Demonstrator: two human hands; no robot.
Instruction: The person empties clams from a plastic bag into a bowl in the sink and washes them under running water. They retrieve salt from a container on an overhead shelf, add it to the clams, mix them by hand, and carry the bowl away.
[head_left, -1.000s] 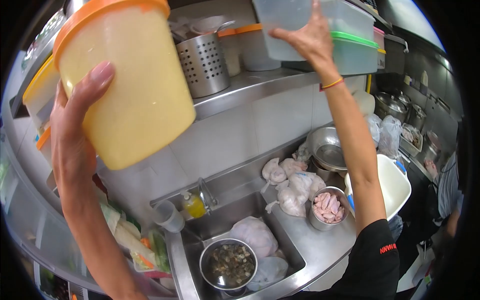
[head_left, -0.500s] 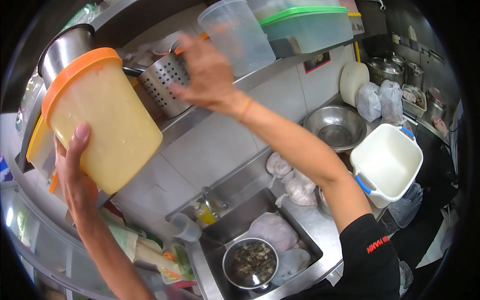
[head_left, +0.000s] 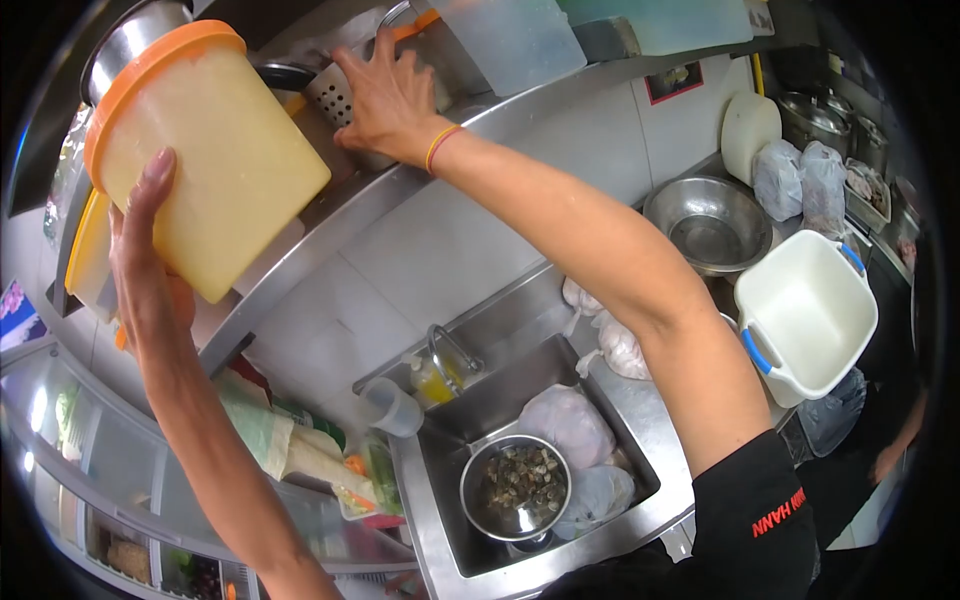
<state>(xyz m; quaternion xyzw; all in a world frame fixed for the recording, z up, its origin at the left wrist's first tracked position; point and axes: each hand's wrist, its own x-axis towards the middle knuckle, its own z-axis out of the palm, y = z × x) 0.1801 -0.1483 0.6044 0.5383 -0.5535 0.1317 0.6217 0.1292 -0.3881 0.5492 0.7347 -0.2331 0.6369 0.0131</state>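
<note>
My left hand [head_left: 150,230] grips a tall container of yellow contents [head_left: 215,165] with an orange rim, tilted in the upper left, thumb on its near side. My right hand [head_left: 390,105] reaches onto the metal shelf [head_left: 540,100], its fingers spread over a perforated steel holder [head_left: 330,97]. The hand hides much of that holder. A steel pot [head_left: 130,40] shows behind the yellow container. Right of my right hand, a translucent plastic container [head_left: 515,45] stands on the shelf.
Below is a sink [head_left: 640,480] with a bowl of shellfish [head_left: 515,490] and bagged items. A steel basin [head_left: 710,225] and a white tub [head_left: 810,310] with blue handles stand at the right. Another person's arm [head_left: 900,440] shows at the far right.
My right hand has moved left from the translucent containers to the perforated holder. The yellow container in my left hand has shifted left, then slightly up. The view has turned.
</note>
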